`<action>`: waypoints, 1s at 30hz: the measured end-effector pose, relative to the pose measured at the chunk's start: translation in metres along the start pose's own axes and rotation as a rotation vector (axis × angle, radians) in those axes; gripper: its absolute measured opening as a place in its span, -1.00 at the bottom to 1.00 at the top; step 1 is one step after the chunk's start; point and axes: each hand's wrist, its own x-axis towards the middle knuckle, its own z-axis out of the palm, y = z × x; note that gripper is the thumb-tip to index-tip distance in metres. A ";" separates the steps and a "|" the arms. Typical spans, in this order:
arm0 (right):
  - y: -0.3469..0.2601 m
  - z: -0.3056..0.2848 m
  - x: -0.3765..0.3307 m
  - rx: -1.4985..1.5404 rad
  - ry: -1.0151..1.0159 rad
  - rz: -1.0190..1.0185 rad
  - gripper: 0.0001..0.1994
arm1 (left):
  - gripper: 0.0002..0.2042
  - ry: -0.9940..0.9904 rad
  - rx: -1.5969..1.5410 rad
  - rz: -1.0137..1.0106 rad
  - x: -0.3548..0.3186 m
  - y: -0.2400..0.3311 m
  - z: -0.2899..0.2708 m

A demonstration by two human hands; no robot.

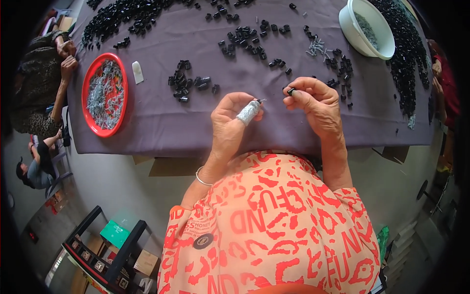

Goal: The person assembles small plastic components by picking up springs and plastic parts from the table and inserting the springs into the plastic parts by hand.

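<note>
Above the near part of the table, my left hand (pixel 228 118) is closed in a pinch. Its thumb wears a silvery wrap (pixel 248 112). A thin, pale pin-like piece (pixel 263 100) with a dark end pokes out at the fingertips. To the right, and apart from it, my right hand (pixel 319 105) pinches a small black plastic piece (pixel 291 91) between thumb and forefinger. Loose black plastic pieces (pixel 181 85) lie in a cluster beyond my left hand. More black pieces (pixel 252 44) are scattered farther back.
A red tray (pixel 85 110) of small greyish pins stands at left, beside a white object (pixel 137 72). At back right is a white bowl (pixel 348 32) of similar pins. Heaps of black pieces (pixel 406 63) flank the purple tablecloth (pixel 161 127). Another person's hands (pixel 68 61) are at the left edge.
</note>
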 end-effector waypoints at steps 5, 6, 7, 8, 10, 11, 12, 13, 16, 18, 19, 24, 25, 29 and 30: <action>0.011 0.013 -0.008 -0.256 0.103 -0.127 -0.83 | -0.85 0.006 0.073 0.082 -0.006 0.013 0.010; 0.010 0.013 -0.009 -0.194 0.076 -0.115 -0.83 | -0.86 0.017 0.121 0.090 -0.007 0.015 0.011; 0.009 0.014 -0.010 -0.133 0.050 -0.102 -0.83 | -0.86 0.021 0.125 0.090 -0.009 0.016 0.012; 0.009 0.016 -0.012 -0.129 0.047 -0.100 -0.83 | -0.85 0.013 0.139 0.112 -0.011 0.017 0.012; 0.010 0.019 -0.016 -0.061 -0.010 -0.065 -0.83 | -0.84 0.007 0.154 0.132 -0.014 0.018 0.015; 0.009 0.021 -0.018 -0.059 -0.011 -0.062 -0.83 | -0.83 -0.001 0.148 0.143 -0.015 0.019 0.017; 0.009 0.025 -0.021 -0.073 0.002 -0.106 -0.83 | -0.82 -0.010 0.142 0.154 -0.016 0.019 0.017; 0.009 0.028 -0.023 -0.088 0.015 -0.151 -0.83 | -0.82 -0.009 0.143 0.152 -0.017 0.019 0.018; 0.008 0.032 -0.028 -0.128 0.024 -0.188 -0.82 | -0.82 -0.018 0.161 0.150 -0.020 0.018 0.016; 0.010 0.033 -0.029 -0.146 0.016 -0.201 -0.82 | -0.82 -0.014 0.173 0.158 -0.021 0.018 0.015; 0.010 0.033 -0.030 -0.166 0.007 -0.216 -0.81 | -0.82 -0.014 0.174 0.155 -0.022 0.018 0.014; 0.010 0.031 -0.031 -0.223 0.005 -0.261 -0.81 | -0.81 -0.001 0.218 0.155 -0.025 0.019 0.015; 0.010 0.031 -0.032 -0.217 -0.005 -0.265 -0.81 | -0.81 -0.001 0.218 0.153 -0.025 0.018 0.015; 0.011 0.032 -0.031 -0.294 -0.017 -0.280 -0.82 | -0.81 -0.021 0.196 0.196 -0.025 0.015 0.016; 0.013 0.030 -0.030 -0.353 -0.033 -0.298 -0.82 | -0.81 -0.033 0.191 0.215 -0.025 0.014 0.015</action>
